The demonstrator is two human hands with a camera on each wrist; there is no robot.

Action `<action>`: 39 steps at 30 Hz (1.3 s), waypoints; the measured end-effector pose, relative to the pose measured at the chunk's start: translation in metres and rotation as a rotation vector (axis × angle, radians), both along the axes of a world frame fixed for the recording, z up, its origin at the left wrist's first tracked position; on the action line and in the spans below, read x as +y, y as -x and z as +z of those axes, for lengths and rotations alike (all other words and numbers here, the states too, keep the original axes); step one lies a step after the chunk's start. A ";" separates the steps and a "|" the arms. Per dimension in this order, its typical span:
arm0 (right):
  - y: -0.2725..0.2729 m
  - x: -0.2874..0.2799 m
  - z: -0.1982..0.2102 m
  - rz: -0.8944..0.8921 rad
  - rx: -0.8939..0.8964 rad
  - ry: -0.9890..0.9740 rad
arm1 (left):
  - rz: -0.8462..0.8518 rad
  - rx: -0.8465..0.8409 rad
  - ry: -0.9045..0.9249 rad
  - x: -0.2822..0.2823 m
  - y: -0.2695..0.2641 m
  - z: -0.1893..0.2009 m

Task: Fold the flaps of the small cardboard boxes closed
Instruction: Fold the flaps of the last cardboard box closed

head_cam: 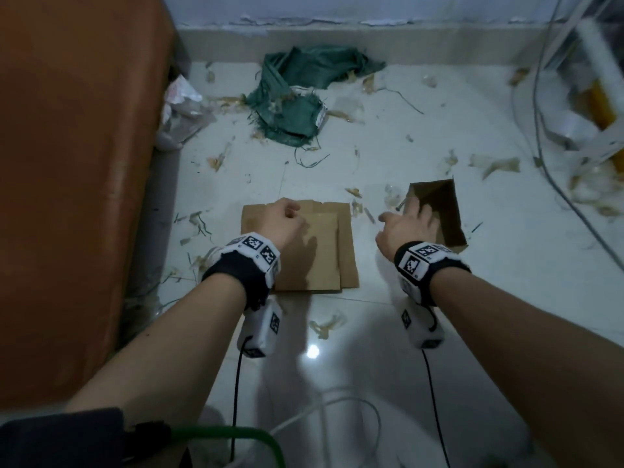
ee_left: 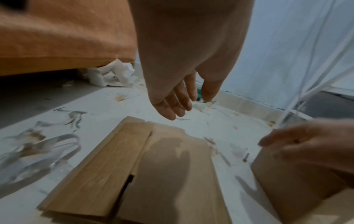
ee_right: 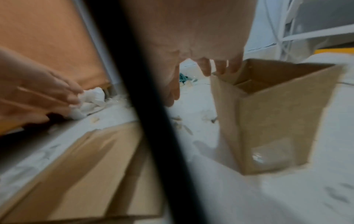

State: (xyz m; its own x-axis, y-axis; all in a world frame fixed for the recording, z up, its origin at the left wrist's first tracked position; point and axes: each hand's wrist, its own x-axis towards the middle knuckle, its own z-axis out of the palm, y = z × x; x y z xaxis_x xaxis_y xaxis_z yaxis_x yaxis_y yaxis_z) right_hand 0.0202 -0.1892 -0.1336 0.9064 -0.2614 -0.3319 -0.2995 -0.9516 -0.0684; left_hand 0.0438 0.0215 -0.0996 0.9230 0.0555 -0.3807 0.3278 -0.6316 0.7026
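Observation:
An open brown cardboard box (head_cam: 445, 214) (ee_right: 277, 121) (ee_left: 287, 174) stands on the white tiled floor, its top flaps up and its inside in shadow. My right hand (head_cam: 415, 214) (ee_right: 210, 69) (ee_left: 298, 139) lays fairly straight fingers on the box's near-left rim, with the thumb spread out to the left. To the left, flattened cardboard boxes (head_cam: 324, 258) (ee_left: 153, 174) (ee_right: 86, 166) lie stacked on the floor. Just above their far edge hovers my left hand (head_cam: 290, 214) (ee_left: 180, 103) (ee_right: 47, 94), fingers relaxed and holding nothing.
An orange cushioned piece of furniture (head_cam: 77, 163) fills the left side. A green cloth (head_cam: 300, 92) and crumpled white plastic (head_cam: 182, 103) lie further out. Tape scraps litter the floor. Cables (head_cam: 540, 157) run along the right; a black cord (ee_right: 143, 106) crosses the right wrist view.

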 end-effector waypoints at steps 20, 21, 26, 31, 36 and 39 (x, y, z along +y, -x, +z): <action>0.030 0.004 0.231 -0.168 -0.476 -0.940 | -0.136 -0.398 0.159 -0.061 0.048 0.220; 0.034 0.009 0.255 -0.178 -0.533 -1.049 | -0.132 -0.431 0.178 -0.059 0.055 0.237; 0.065 0.042 0.353 -0.251 -0.633 -1.650 | 0.092 -0.598 0.223 -0.020 0.093 0.304; 0.097 0.082 0.385 -0.262 -0.574 -1.882 | 0.206 -0.355 0.811 0.019 0.117 0.330; 0.114 0.105 0.374 -0.161 -0.501 -1.832 | 0.284 -0.360 0.991 0.023 0.117 0.330; 0.106 0.105 0.367 -0.189 -0.528 -1.708 | 0.254 -0.437 0.910 0.028 0.113 0.319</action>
